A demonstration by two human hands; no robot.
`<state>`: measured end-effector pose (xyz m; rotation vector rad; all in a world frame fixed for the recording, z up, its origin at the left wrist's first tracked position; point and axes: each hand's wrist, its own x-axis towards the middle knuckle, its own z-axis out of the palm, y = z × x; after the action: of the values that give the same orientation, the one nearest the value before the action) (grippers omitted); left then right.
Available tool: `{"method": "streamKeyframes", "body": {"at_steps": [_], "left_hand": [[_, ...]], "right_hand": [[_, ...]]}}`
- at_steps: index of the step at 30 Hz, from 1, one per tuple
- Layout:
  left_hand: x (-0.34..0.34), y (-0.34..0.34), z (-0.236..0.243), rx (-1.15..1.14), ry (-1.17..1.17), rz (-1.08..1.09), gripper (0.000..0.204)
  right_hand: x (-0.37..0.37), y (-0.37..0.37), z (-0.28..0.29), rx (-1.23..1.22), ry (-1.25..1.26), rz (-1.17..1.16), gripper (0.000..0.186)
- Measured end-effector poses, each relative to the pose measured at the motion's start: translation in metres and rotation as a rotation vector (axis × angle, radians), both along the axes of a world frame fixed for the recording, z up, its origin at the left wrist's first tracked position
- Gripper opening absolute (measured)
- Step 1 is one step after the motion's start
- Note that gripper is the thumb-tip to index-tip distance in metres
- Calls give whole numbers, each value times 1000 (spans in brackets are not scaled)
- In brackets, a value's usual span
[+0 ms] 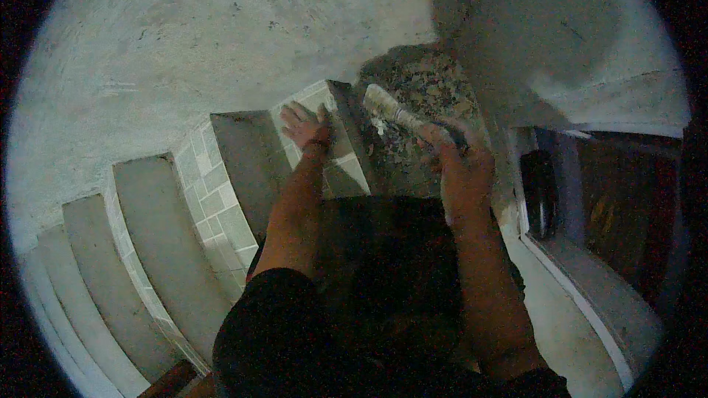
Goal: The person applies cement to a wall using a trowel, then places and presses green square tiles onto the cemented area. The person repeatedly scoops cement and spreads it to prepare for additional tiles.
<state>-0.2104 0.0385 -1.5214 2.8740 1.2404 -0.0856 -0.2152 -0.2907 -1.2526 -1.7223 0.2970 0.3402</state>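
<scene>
My left hand [306, 125] lies with fingers spread on the pale tiled face [341, 164] of the upper step, beside the step's dark edge. My right hand [463, 169] grips a long, pale, dust-coated tool [387, 107] by its handle end; its exact kind is unclear. The tool's broad end is over a landing covered in grey rubble and broken bits [435, 85], just right of the tiled face. My dark-clothed lap fills the lower middle of the view.
More steps [151, 228] with grey treads and tiled risers [215, 199] descend to the left along a rough plastered wall [221, 29]. At the right is a pale-framed opening [612, 199] with a dark interior and a ledge [582, 265], above a pale floor [546, 317].
</scene>
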Motion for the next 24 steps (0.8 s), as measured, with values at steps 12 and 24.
{"method": "streamKeyframes", "body": {"at_steps": [12,24], "left_hand": [[-30,-89,80,-465,329,-937,58],[43,-125,69,-281,192,-640,46]], "right_hand": [[6,-1,0,-15,-44,-89,43],[10,20,-20,-155,-201,-102,45]]}}
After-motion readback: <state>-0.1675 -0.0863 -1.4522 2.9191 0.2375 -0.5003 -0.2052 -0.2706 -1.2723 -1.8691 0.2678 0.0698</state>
